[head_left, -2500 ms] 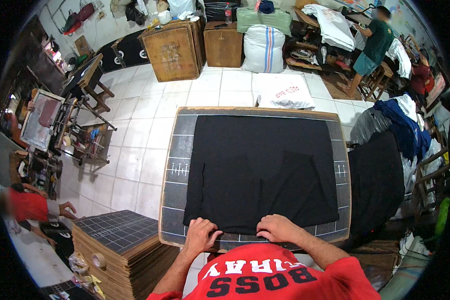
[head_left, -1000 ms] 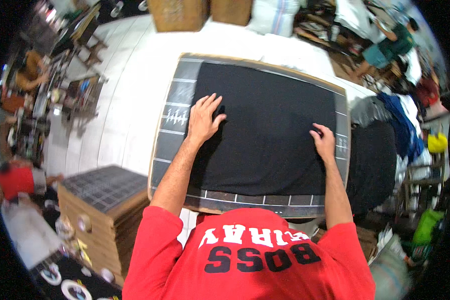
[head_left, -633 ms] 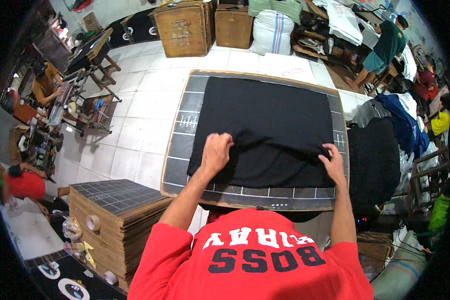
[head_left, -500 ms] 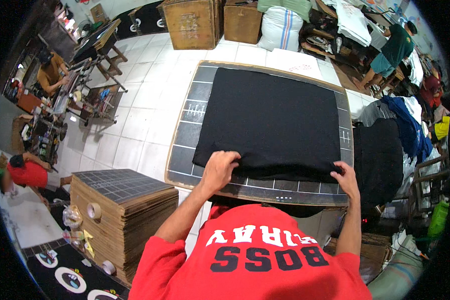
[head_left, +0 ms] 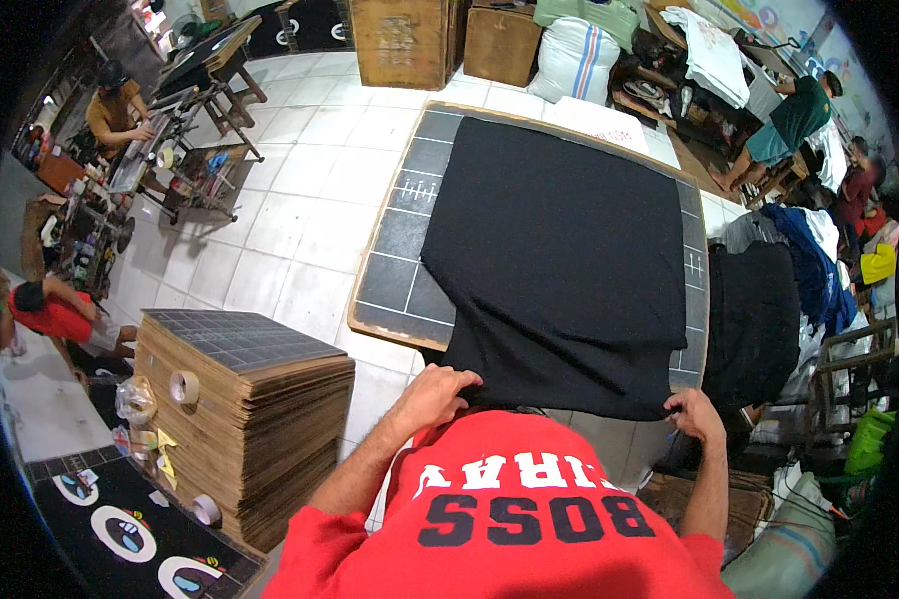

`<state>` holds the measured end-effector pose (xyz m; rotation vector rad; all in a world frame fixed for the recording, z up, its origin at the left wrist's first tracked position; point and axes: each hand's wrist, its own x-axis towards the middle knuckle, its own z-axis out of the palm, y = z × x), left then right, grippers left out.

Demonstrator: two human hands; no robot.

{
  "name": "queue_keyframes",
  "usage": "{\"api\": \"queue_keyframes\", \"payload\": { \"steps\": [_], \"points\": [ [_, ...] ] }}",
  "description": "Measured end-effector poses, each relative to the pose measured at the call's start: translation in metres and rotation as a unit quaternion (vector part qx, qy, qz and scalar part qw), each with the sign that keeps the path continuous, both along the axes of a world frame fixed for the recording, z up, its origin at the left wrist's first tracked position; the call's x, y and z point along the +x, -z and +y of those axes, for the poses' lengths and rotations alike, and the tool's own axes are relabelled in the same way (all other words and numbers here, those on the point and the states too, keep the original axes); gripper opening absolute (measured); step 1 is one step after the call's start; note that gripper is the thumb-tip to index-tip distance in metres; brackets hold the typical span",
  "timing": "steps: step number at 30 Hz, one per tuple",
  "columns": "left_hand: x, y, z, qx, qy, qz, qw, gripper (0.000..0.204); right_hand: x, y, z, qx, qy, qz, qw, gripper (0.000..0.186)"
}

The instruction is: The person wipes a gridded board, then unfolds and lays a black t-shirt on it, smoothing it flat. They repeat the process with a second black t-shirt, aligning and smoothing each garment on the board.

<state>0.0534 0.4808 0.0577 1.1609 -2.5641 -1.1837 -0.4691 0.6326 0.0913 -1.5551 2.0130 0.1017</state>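
A black piece of fabric (head_left: 569, 240) lies over a dark board with white grid lines (head_left: 400, 285) in front of me. Its near end is pulled past the board's front edge toward my body. At the near left corner, my left hand (head_left: 435, 396) pinches the fabric edge. The near right corner is gripped between the fingers of my right hand (head_left: 696, 414). The far part lies flat, while folds slant across the near left part.
A tall stack of gridded boards (head_left: 250, 419) stands at my left, with tape rolls against its side. Black fabric (head_left: 754, 324) lies piled right of the board. Co-workers (head_left: 120, 110) are at the left and far right. Boxes (head_left: 405, 45) and a white sack (head_left: 574, 60) stand beyond.
Both hands have drawn the fabric's near edge toward me, past the board's front edge. Its left side now slants inward, baring more grid at the near left.
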Motion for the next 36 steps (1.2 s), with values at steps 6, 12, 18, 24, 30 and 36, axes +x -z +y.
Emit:
{"api": "queue_keyframes", "payload": {
  "steps": [6,12,18,24,30,36],
  "points": [
    [0.021,0.014,0.044,-0.024,0.003,-0.004,1.0,0.047,0.025,0.009,0.031,0.052,-0.139,0.047,0.988,0.028],
    [0.046,0.053,0.087,-0.047,-0.052,0.001,0.998,0.044,0.047,0.035,0.057,0.067,-0.163,0.082,0.981,0.025],
    [0.047,0.094,0.094,-0.076,-0.081,-0.038,0.993,0.025,0.064,0.089,0.049,0.119,-0.151,0.147,0.97,0.029],
    [0.052,0.076,0.05,-0.143,-0.275,0.095,0.946,0.01,0.104,0.058,-0.022,0.149,-0.147,-0.132,0.969,0.028],
    [0.025,0.063,-0.049,-0.302,-0.409,0.054,0.859,0.019,0.175,0.036,-0.172,-0.287,-0.183,-0.063,0.938,0.028],
    [-0.019,0.062,-0.129,-0.283,-0.471,-0.031,0.835,0.025,0.212,0.075,-0.338,-0.339,-0.302,0.011,0.891,0.058]
  ]
}}
